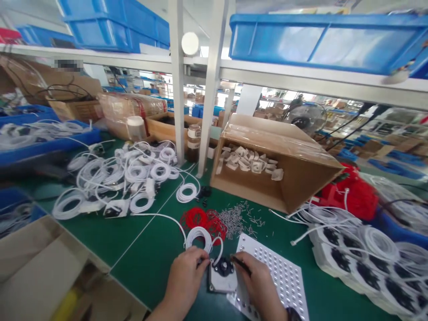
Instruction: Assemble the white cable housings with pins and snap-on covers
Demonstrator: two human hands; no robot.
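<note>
Assembly workshop w/ stocked shelving, parts bins (317,42), screws (232,218) & coiled cables (135,171).

Work table (147,263): green top, a pale seam crossing its left part. Shelf (284,75): white, spanning the view above the table, with two white posts (178,98) near the centre. Blue bins (301,38) stand on it. Beyond: a large room with a pale ceiling (198,11), a white pillar (249,100), racks (150,81) and a round fan (302,119) at right. Floor (346,124): pale where visible. Light: bright and whitish; far detail blurred, windows not distinguishable.
</note>
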